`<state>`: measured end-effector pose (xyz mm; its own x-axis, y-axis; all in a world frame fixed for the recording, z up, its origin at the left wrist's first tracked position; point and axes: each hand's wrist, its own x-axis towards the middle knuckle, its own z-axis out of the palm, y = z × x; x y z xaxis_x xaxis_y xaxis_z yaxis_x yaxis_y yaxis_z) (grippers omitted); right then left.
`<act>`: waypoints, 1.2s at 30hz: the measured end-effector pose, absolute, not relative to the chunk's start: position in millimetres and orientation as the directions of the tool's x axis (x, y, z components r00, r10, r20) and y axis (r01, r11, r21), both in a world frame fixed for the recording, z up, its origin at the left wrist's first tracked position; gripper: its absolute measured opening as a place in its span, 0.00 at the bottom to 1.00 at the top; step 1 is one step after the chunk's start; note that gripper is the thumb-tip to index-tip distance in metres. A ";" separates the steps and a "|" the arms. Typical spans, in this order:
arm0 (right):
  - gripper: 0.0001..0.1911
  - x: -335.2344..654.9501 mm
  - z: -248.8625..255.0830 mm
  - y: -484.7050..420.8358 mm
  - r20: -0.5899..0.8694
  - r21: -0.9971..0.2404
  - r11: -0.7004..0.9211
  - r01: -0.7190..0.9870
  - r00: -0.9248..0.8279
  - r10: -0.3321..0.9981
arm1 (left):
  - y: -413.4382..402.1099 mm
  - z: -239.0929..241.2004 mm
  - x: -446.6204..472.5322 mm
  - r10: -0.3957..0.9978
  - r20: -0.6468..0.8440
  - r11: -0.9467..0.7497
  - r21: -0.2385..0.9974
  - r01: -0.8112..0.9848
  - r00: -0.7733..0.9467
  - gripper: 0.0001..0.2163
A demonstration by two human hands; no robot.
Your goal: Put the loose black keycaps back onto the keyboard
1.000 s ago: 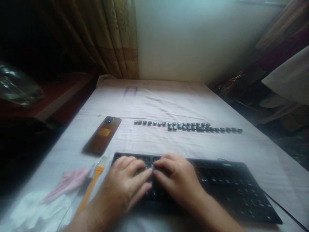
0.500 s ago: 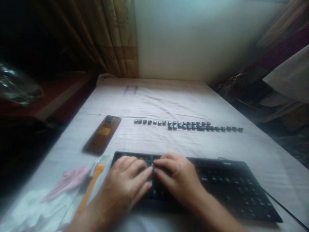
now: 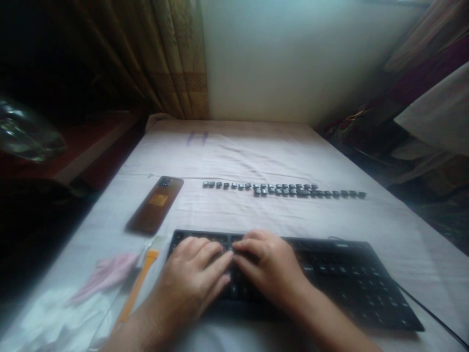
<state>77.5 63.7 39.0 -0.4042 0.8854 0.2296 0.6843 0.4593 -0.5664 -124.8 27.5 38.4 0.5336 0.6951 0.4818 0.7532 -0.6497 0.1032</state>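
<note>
A black keyboard (image 3: pixel 340 288) lies on the cloth-covered table, its left part beneath both my hands. My left hand (image 3: pixel 194 274) rests over its left end, fingers bent and drawn together, with the forefinger tip against the keys. From the other side my right hand (image 3: pixel 267 264) meets it, thumb and forefinger closed at the same spot. Whatever sits between the fingertips is too small and blurred to make out. Beyond the keyboard, loose black keycaps (image 3: pixel 278 189) stand in two rows.
To the left lie a brown phone (image 3: pixel 156 205), an orange-handled brush (image 3: pixel 137 286), a pink cloth (image 3: pixel 108 274) and white crumpled material (image 3: pixel 54 318). A cable (image 3: pixel 432 313) runs off the keyboard's right side. Behind the table (image 3: pixel 256 146) are a curtain (image 3: pixel 179 58) and a pale wall (image 3: pixel 293 58).
The view has shifted slightly. Both hands stay at the same place on the keyboard, with barely any finger movement.
</note>
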 end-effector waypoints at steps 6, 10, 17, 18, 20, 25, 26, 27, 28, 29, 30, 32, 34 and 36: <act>0.06 78.0 36.8 62.3 0.265 -0.517 0.507 0.690 -0.434 0.861 | 26.5 41.1 -123.2 0.698 0.477 -0.640 0.081 0.764 0.534 0.11; 0.09 83.0 33.2 59.7 0.348 -0.486 0.576 0.657 -0.459 0.817 | 26.8 41.1 -121.6 0.693 0.491 -0.640 0.079 0.765 0.529 0.11; 0.12 88.5 32.4 54.7 0.474 -0.353 0.707 0.612 -0.535 0.699 | 27.3 39.3 -121.5 0.701 0.492 -0.636 0.107 0.764 0.516 0.12; 0.12 87.9 33.4 54.5 0.470 -0.335 0.707 0.623 -0.540 0.698 | 27.6 39.4 -121.7 0.703 0.489 -0.637 0.110 0.763 0.517 0.12; 0.11 86.6 35.2 54.1 0.448 -0.309 0.698 0.647 -0.548 0.706 | 28.3 39.6 -122.3 0.709 0.477 -0.638 0.119 0.761 0.520 0.12; 0.11 85.2 36.2 53.7 0.400 -0.318 0.684 0.657 -0.561 0.725 | 29.0 40.4 -122.9 0.711 0.474 -0.639 0.129 0.758 0.519 0.12; 0.11 85.1 35.9 53.8 0.400 -0.326 0.684 0.653 -0.560 0.725 | 28.8 40.3 -122.8 0.711 0.477 -0.638 0.127 0.759 0.518 0.12; 0.11 85.1 35.6 53.8 0.403 -0.332 0.683 0.650 -0.557 0.726 | 28.7 40.2 -122.8 0.710 0.478 -0.638 0.127 0.760 0.517 0.12; 0.11 85.0 35.4 53.8 0.407 -0.339 0.682 0.648 -0.553 0.727 | 28.5 40.1 -122.7 0.709 0.479 -0.639 0.126 0.758 0.518 0.12; 0.11 85.0 35.1 53.8 0.409 -0.348 0.680 0.645 -0.548 0.729 | 28.3 40.0 -122.5 0.707 0.484 -0.640 0.128 0.757 0.516 0.12; 0.12 85.0 34.9 53.8 0.413 -0.357 0.678 0.643 -0.542 0.732 | 28.1 40.0 -122.4 0.707 0.486 -0.641 0.131 0.756 0.514 0.12; 0.12 85.5 33.9 53.9 0.416 -0.377 0.673 0.636 -0.533 0.737 | 27.9 40.6 -122.2 0.708 0.485 -0.641 0.140 0.754 0.512 0.12; 0.13 86.9 32.3 54.2 0.416 -0.401 0.669 0.627 -0.526 0.742 | 28.1 41.7 -122.3 0.707 0.490 -0.644 0.146 0.751 0.510 0.12; 0.12 89.1 30.5 54.8 0.413 -0.436 0.659 0.613 -0.513 0.752 | 28.5 42.8 -123.0 0.706 0.489 -0.647 0.152 0.747 0.512 0.12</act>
